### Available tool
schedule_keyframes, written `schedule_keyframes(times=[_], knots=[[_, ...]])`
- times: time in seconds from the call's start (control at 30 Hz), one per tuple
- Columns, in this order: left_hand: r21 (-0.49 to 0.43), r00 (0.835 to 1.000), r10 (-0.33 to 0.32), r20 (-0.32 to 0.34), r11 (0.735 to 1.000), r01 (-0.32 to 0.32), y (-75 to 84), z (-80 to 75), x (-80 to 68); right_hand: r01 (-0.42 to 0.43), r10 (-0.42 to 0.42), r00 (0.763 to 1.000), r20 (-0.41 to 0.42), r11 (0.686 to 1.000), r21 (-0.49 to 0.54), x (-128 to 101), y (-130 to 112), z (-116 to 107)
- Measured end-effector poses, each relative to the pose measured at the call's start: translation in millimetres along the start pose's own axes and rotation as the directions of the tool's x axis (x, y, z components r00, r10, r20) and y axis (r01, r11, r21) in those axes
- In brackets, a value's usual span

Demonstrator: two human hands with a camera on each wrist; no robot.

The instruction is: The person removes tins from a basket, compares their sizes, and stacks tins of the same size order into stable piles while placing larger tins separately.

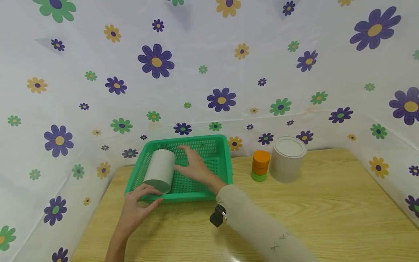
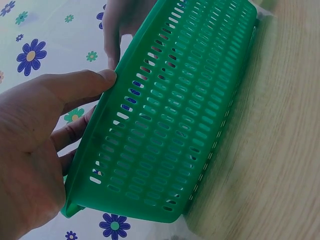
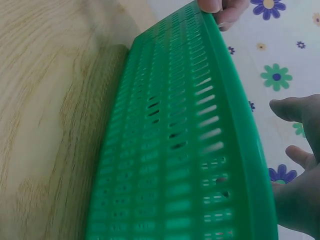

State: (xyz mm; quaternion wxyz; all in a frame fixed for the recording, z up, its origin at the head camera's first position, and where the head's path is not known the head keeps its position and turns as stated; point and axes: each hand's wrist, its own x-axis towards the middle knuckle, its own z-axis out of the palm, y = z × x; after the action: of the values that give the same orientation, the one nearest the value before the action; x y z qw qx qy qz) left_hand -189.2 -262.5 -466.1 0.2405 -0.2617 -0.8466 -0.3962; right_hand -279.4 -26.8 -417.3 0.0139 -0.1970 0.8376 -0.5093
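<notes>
A green plastic basket (image 1: 228, 163) with slotted walls stands on the table against the cloth. Inside its left part a white cylindrical can (image 1: 160, 168) lies on its side, its round end facing the front. My left hand (image 1: 135, 209) grips the front rim near the left corner; the left wrist view shows the thumb (image 2: 90, 84) on the outer side and the other fingers behind the rim. Over the basket's middle, my right hand (image 1: 196, 167) has its fingers spread, close to the can's right side. In the right wrist view that hand (image 3: 305, 180) holds nothing.
Right of the basket, a small orange and green stack of round pieces (image 1: 260, 165) stands beside a larger white lidded can (image 1: 288, 160). Flower-printed cloth (image 1: 196, 87) hangs behind and at both sides. The wooden table (image 1: 327, 211) extends to the right and front.
</notes>
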Motion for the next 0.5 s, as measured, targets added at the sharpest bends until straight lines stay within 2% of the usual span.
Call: schedule_keyframes(times=[0.17,0.37,0.5], knots=[[0.006,1.0,0.012,-0.017,1.0,-0.012,-1.8,-2.0,0.6,-0.021,0.02,1.0,0.016,0.999,0.036,11,-5,12],[-0.012,1.0,0.014,0.008,1.0,-0.014,-1.5,-0.8,-0.1,-0.072,0.071,0.995,0.063,0.997,0.025,19,-6,28],[-0.002,1.0,0.013,0.008,1.0,-0.013,1.1,0.0,1.2,-0.098,0.095,0.994,0.063,0.994,0.047,24,-4,37]])
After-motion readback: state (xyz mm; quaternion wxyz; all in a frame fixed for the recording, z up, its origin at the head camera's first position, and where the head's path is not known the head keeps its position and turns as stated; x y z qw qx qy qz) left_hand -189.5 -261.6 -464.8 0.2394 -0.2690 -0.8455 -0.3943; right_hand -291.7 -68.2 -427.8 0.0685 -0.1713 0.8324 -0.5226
